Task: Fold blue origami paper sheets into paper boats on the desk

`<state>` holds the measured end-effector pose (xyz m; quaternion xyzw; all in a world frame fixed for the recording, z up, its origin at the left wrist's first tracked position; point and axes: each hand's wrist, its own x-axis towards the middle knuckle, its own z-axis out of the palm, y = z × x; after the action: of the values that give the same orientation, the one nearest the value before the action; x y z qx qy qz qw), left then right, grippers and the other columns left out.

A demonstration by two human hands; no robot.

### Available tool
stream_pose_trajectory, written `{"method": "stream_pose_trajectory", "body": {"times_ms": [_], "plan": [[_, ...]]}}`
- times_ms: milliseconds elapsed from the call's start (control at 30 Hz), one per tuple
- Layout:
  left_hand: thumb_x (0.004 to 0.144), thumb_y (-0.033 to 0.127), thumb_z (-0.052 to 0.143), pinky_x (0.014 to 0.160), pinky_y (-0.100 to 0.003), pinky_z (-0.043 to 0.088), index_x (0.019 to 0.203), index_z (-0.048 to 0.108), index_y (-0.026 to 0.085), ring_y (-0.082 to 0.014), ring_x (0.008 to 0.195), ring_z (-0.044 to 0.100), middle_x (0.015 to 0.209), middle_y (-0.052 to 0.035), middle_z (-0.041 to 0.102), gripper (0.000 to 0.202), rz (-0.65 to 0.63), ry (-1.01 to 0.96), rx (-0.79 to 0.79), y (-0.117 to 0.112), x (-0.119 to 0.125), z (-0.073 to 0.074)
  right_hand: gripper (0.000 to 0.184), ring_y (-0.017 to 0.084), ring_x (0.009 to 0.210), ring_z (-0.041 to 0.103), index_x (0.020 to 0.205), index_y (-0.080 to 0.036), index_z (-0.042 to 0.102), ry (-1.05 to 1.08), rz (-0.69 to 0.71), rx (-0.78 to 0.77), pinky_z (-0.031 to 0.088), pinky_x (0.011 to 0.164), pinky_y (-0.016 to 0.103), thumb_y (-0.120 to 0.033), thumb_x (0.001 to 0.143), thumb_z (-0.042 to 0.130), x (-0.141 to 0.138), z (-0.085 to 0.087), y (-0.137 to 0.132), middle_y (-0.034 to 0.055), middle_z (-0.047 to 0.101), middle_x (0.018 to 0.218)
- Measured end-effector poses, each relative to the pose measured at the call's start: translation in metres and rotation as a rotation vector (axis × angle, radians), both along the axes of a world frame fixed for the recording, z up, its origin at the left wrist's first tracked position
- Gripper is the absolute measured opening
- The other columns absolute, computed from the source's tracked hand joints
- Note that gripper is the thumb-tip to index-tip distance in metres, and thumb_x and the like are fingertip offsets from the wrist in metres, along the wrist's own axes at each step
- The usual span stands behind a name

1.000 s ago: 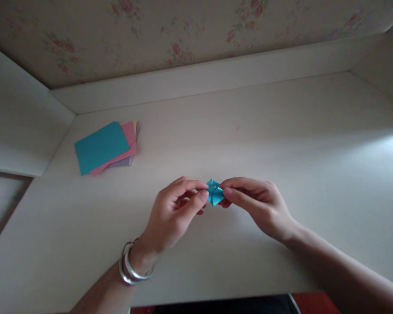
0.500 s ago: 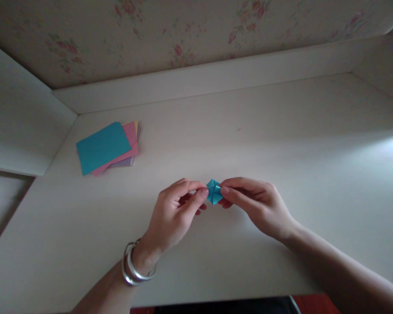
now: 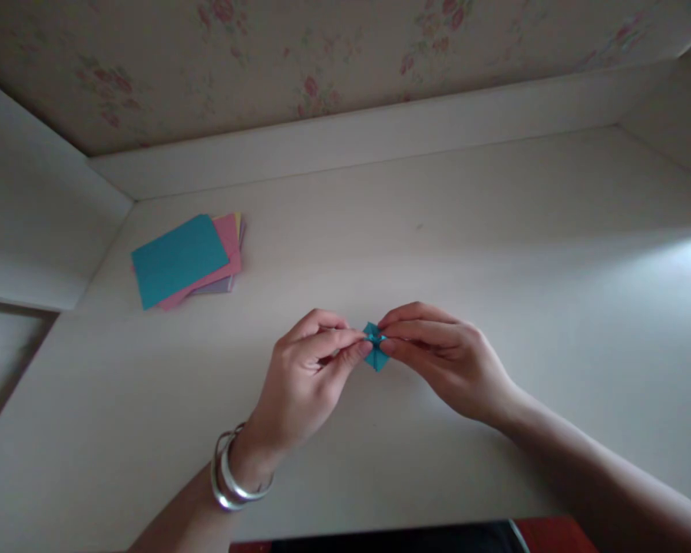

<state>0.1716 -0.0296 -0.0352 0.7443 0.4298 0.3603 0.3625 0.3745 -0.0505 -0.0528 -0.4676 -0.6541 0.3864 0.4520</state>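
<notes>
A small blue folded paper piece (image 3: 376, 359) is pinched between both hands above the white desk (image 3: 438, 476). My left hand (image 3: 311, 369) grips its left side between thumb and fingers. From the right, my right hand (image 3: 449, 357) pinches the opposite side, its fingertips hiding part of the folds. The piece has pointed corners at top and bottom, with a crease down its lower half. Two silver bangles (image 3: 230, 484) circle the left wrist.
A stack of colored paper sheets (image 3: 178, 257), blue on top with pink, yellow and purple below, lies at the left. Behind the desk runs a white ledge (image 3: 345, 134) below floral wallpaper (image 3: 351, 54). A white panel (image 3: 28, 207) stands at left.
The folded paper has turned or been reshaped, showing a creased lower part. My fingers have shifted their hold on it, the right ones reaching further over its top.
</notes>
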Motion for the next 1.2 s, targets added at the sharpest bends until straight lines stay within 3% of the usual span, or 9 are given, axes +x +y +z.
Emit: {"method": "stream_pose_trajectory", "body": {"times_ms": [167, 367, 633, 867, 1200], "plan": [[0.089, 0.026, 0.071, 0.052, -0.019, 0.06, 0.088, 0.079, 0.021, -0.0093, 0.063, 0.065, 0.089, -0.0015, 0.064, 0.009, 0.033, -0.186, -0.249, 0.001, -0.001, -0.002, 0.01, 0.017, 0.092, 0.07, 0.092, -0.02, 0.078, 0.012, -0.045, 0.041, 0.057, 0.081, 0.026, -0.017, 0.091, 0.069, 0.0, 0.002, 0.002, 0.0059, 0.074, 0.1], [0.089, 0.03, 0.072, 0.059, -0.022, 0.066, 0.091, 0.076, 0.021, -0.0124, 0.073, 0.07, 0.092, -0.0001, 0.067, 0.01, 0.107, -0.331, -0.388, -0.001, 0.001, -0.004, 0.008, 0.017, 0.09, 0.072, 0.091, -0.022, 0.077, 0.085, -0.11, -0.005, 0.059, 0.081, 0.026, -0.019, 0.091, 0.07, 0.0, 0.004, 0.001, 0.0034, 0.077, 0.097], [0.084, 0.031, 0.078, 0.071, -0.019, 0.065, 0.094, 0.072, 0.019, -0.0116, 0.071, 0.075, 0.084, 0.0019, 0.075, 0.017, 0.227, -0.46, -0.504, 0.0, 0.002, -0.004, 0.01, 0.018, 0.082, 0.073, 0.094, -0.021, 0.077, 0.247, -0.151, -0.151, 0.063, 0.074, 0.028, -0.028, 0.09, 0.071, 0.0, 0.006, 0.0, 0.0065, 0.077, 0.099], [0.084, 0.032, 0.078, 0.07, -0.019, 0.064, 0.094, 0.072, 0.02, -0.0124, 0.076, 0.076, 0.085, 0.0017, 0.078, 0.017, 0.247, -0.557, -0.553, 0.001, 0.005, -0.005, 0.013, 0.017, 0.086, 0.074, 0.1, -0.023, 0.077, 0.36, -0.139, -0.198, 0.066, 0.077, 0.029, -0.03, 0.091, 0.071, 0.001, 0.001, -0.002, 0.0057, 0.076, 0.106], [0.081, 0.032, 0.081, 0.068, -0.02, 0.064, 0.094, 0.071, 0.018, -0.017, 0.08, 0.078, 0.087, -0.0023, 0.079, 0.021, 0.326, -0.675, -0.657, -0.002, 0.009, -0.006, 0.01, 0.019, 0.092, 0.074, 0.094, -0.023, 0.079, 0.562, -0.169, -0.285, 0.066, 0.081, 0.031, -0.031, 0.087, 0.076, -0.002, -0.005, 0.0, 0.0066, 0.073, 0.112]]}}
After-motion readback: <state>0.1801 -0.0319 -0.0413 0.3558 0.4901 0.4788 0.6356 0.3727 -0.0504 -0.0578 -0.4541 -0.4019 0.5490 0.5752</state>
